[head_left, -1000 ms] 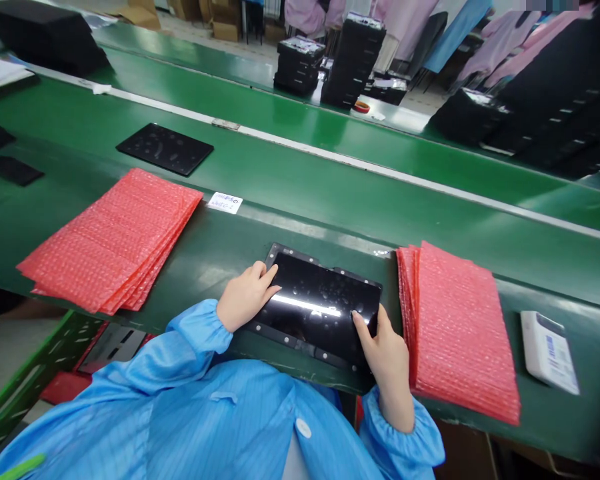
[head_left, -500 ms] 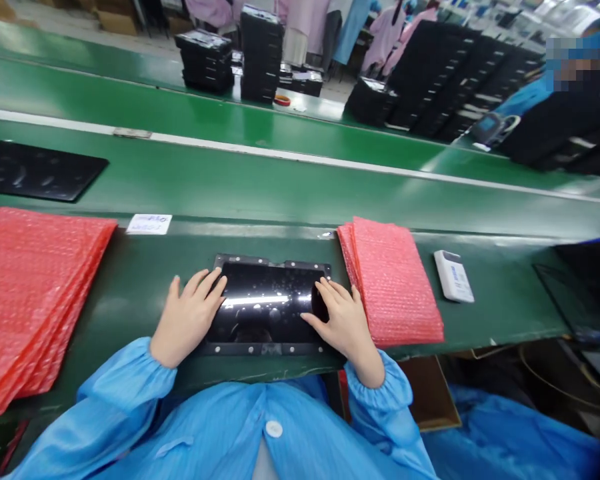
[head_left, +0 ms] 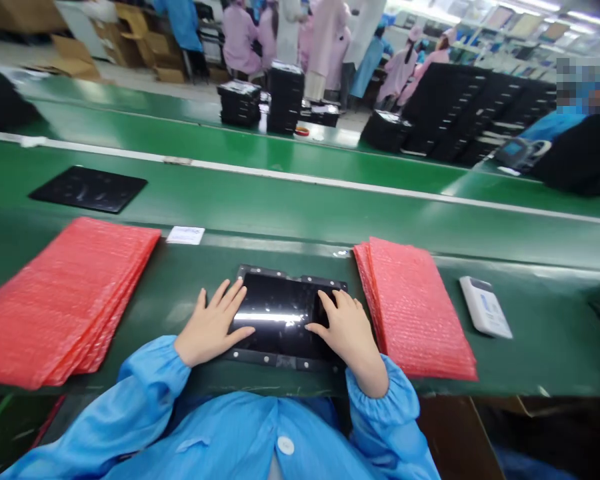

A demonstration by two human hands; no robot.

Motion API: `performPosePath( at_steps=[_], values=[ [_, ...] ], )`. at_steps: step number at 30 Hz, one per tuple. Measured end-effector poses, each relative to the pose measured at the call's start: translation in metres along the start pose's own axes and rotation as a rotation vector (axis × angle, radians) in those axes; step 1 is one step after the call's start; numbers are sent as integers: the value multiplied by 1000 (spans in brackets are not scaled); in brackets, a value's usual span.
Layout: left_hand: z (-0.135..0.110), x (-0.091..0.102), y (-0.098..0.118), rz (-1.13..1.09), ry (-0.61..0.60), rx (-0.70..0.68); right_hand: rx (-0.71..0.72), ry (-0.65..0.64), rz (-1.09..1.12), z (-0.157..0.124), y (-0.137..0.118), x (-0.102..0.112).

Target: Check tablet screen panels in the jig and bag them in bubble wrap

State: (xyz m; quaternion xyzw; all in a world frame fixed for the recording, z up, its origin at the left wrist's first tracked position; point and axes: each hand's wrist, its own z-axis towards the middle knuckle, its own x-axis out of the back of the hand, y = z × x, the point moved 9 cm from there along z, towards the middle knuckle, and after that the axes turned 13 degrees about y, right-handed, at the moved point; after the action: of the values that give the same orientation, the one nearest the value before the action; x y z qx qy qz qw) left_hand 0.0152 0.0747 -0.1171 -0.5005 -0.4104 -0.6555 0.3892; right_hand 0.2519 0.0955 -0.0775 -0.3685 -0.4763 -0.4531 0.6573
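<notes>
A glossy black display panel (head_left: pixel 280 317) in a dark screw-studded frame lies flat on the green conveyor belt (head_left: pixel 300 207), directly in front of me. My left hand (head_left: pixel 213 327) rests on its left edge with the fingers spread. My right hand (head_left: pixel 347 327) lies on its right part, fingers on the glass, and covers that corner. Neither hand grips it. Just right of my right hand sits a stack of red bubble-wrap bags (head_left: pixel 413 310). A larger stack of the same bags (head_left: pixel 65 303) lies to the left.
A white handheld device (head_left: pixel 485 307) lies on the belt at right. A paper label (head_left: pixel 185 235) and a second black panel (head_left: pixel 88 189) lie further left. Stacks of black trays (head_left: pixel 285 99) stand on a far belt, with people in smocks behind.
The view has swung level and to the right. My hands have shifted on the panel, and my left fingers now spread wider. The panel and bags look unmoved on the belt.
</notes>
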Motion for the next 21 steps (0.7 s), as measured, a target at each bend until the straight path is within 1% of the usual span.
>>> performPosePath(
  at_steps=[4, 6, 10, 13, 15, 17, 19, 21],
  values=[
    [0, 2, 2, -31, 44, 66, 178, 71, 145, 25, -41, -14],
    [-1, 1, 2, -67, 60, 91, 189, 124, 204, 32, -50, -16],
    [-2, -3, 0, -151, 72, 165, 180, 207, 265, 35, -51, -17],
    [-2, -4, -1, -182, 77, 207, 248, 266, 223, 32, -54, -17],
    [-2, -4, -1, -191, 91, 219, 282, 264, 214, 31, -57, -19],
    [-1, -4, -1, -213, 102, 228, 277, 256, 233, 33, -57, -20],
    [1, -4, -2, -287, 115, 261, 256, 280, 255, 36, -56, -15],
    [3, 1, -2, -444, 168, 330, 243, 346, 266, 37, -54, -3]
  ],
)
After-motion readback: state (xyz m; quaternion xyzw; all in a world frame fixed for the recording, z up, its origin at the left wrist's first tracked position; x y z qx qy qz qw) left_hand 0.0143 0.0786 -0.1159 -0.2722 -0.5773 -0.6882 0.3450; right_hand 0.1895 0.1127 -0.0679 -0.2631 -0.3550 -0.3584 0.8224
